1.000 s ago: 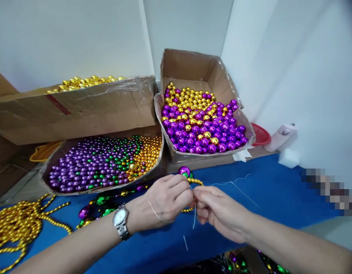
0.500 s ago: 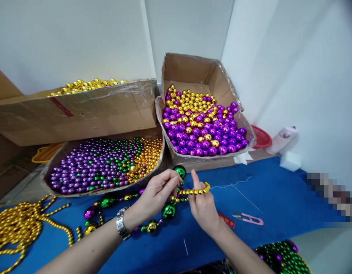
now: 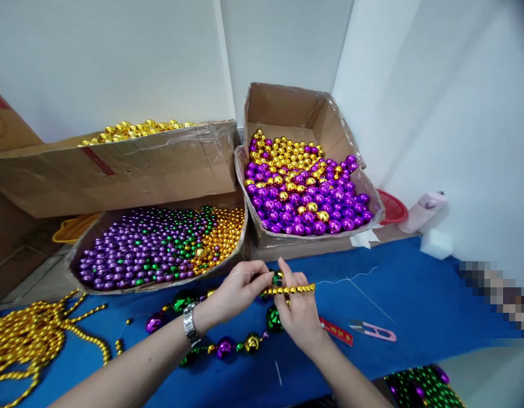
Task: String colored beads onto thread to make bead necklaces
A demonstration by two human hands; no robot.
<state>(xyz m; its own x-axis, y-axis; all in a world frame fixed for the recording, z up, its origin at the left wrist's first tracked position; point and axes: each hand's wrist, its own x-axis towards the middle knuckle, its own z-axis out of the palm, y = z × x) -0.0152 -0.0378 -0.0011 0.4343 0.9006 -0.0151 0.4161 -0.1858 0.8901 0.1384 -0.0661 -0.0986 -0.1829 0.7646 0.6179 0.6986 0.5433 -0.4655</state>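
Now both hands worked close together over the middle of the desk, just in front of the boxes. The left hand, a wristwatch on its wrist, pinched one end of the short gold bead strand between thumb and forefinger. The right hand gripped the same strand from below, fingers curled round it and the forefinger pointing up. The strand lay level between them.

Half a second before, a large green bead stood clear above the left fingertips; it had since dropped behind the strand and was half hidden. The hands sat a little lower in view. A second before, they had been clenched knuckle to knuckle, covering the strand.

The beaded necklace of large green, purple and gold beads trailed from the hands toward the desk's near edge, more of it showing than before. Pink thread snips and a red strip lay to the right of the right hand, and a white thread ran beyond them.

Along the back edge stood a shallow tray of small beads, a cardboard box of purple and gold balls, and a long carton of gold ones. A heap of gold strands filled the left corner.
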